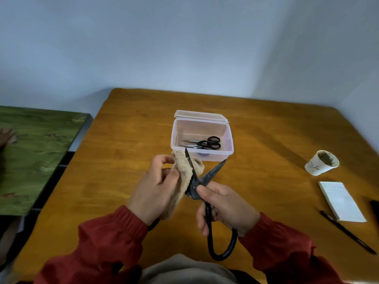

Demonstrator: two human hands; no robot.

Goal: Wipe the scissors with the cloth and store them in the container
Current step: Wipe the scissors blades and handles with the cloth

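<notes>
Scissors (209,174) spread in R hand (225,208); L hand (153,193) holds cloth (184,171) on blade.

Wooden table (127,140) before me: clear container (230,144) centre frame; paper cup (321,163), notepad (341,201), pen (346,231) right.

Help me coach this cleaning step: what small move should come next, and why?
Probably draw the cloth along the blade it touches, toward the tip. The left hand holds the cloth against that blade, the right hand grips the handle of the open scissors, and both blades look grimy, so storing them in the container seems premature.
</notes>
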